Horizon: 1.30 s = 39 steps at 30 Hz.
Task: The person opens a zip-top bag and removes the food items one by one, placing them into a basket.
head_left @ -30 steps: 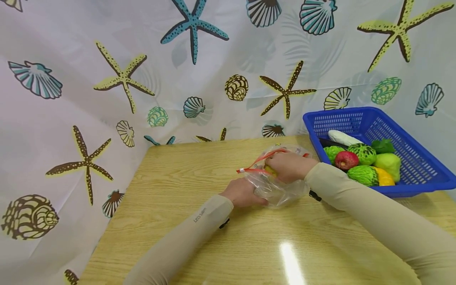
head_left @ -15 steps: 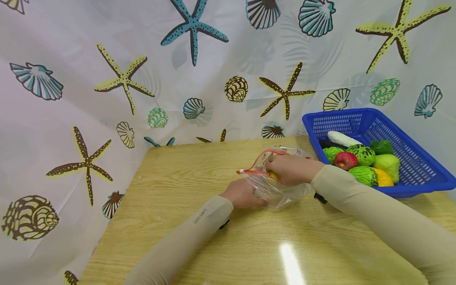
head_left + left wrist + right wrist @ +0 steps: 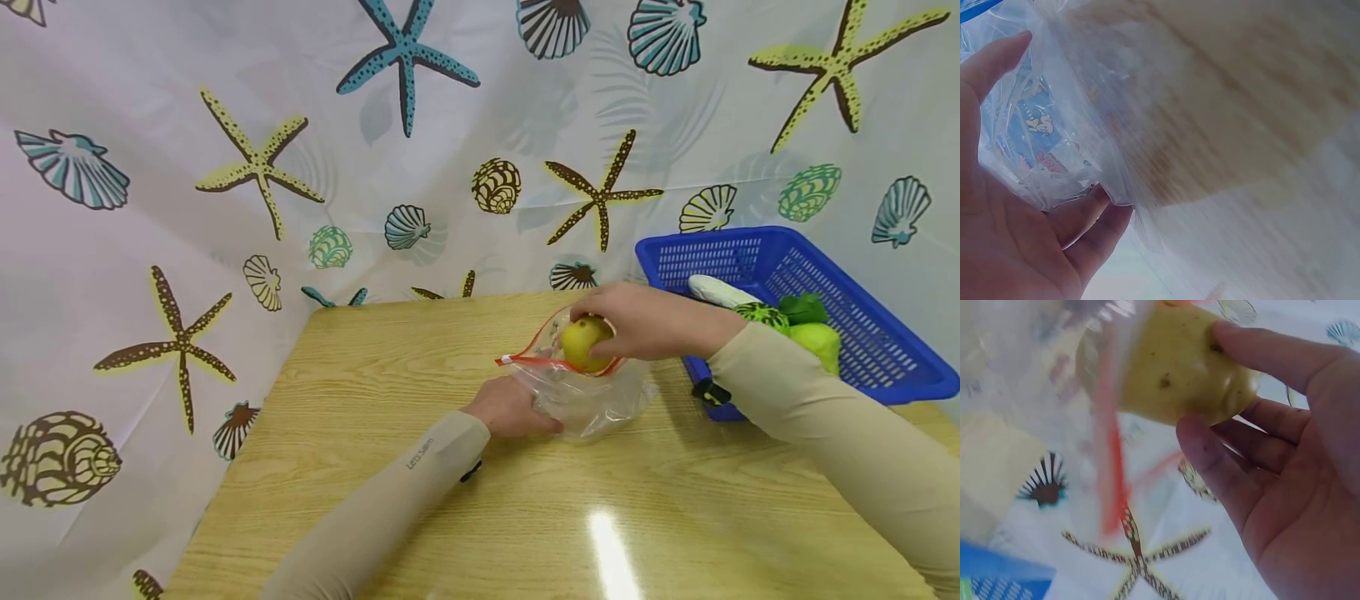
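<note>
A clear zip bag (image 3: 600, 406) with a red closure and a cartoon print sits mid-table, its mouth spread wide. My left hand (image 3: 510, 407) holds it from the near left side; in the left wrist view, thumb and fingers (image 3: 1088, 215) curl around the crinkled plastic. At the bag's mouth my right hand (image 3: 648, 319) grips a yellow potato (image 3: 582, 340) with brown spots, thumb on one side and fingers on the other. The right wrist view shows the potato (image 3: 1172, 372) partly behind the bag's plastic and red strip (image 3: 1110, 462).
A blue plastic basket (image 3: 892, 333) stands at the right, close to the right forearm. In it lie a white vegetable (image 3: 720, 290), a green pear-shaped one (image 3: 817, 343) and green leaves (image 3: 806, 308). A shell-patterned cloth (image 3: 450, 150) hangs behind the wooden table (image 3: 375, 392).
My right hand has risen and drawn back to the right with the potato, which now shows at the bag's mouth. The left hand has stayed on the bag.
</note>
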Motion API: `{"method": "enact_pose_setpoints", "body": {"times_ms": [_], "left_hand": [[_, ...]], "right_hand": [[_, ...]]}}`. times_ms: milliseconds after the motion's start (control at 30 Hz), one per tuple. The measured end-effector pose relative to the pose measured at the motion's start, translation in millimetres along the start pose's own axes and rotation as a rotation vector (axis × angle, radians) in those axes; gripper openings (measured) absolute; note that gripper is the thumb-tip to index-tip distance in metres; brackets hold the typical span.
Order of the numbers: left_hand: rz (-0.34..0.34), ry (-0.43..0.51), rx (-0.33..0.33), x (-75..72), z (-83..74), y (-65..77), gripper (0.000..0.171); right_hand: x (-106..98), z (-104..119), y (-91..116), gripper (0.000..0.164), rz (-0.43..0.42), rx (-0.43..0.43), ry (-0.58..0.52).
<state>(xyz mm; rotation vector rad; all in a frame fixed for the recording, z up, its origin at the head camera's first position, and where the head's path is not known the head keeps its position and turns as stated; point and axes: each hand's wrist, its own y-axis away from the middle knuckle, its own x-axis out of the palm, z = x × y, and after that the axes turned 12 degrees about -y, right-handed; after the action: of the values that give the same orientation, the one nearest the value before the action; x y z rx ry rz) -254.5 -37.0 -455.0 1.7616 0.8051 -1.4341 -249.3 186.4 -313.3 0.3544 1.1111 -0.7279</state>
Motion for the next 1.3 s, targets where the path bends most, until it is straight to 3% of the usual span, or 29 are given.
{"method": "enact_pose_setpoints", "body": {"times_ms": [267,433,533,733,1067,1300], "left_hand": [[0.03,-0.045,-0.033,-1.2,-2.2,-1.2,0.064],[0.038,-0.056,-0.032,-3.2,-4.0,-1.3,0.076],[0.049,-0.064,-0.04,-3.6,-3.9,-1.9,0.079],[0.048,-0.063,-0.04,0.7,-1.9,-3.5,0.082],[0.047,-0.04,-0.037,4.0,-0.9,-2.9,0.082],[0.05,-0.04,-0.036,3.4,-1.8,-4.2,0.083]], "right_hand": [[-50.1,-8.3,32.9,0.044,-0.135,0.098,-0.082],[-77.1,-23.6,58.1,0.042,-0.235,0.092,-0.098],[-87.2,-38.8,72.4,0.043,-0.266,0.14,-0.069],[-89.4,-81.2,97.4,0.044,-0.24,0.292,0.038],[-79.9,-150.2,127.1,0.044,-0.215,0.42,0.122],[-80.3,-164.4,140.5,0.048,-0.148,0.535,0.175]]}}
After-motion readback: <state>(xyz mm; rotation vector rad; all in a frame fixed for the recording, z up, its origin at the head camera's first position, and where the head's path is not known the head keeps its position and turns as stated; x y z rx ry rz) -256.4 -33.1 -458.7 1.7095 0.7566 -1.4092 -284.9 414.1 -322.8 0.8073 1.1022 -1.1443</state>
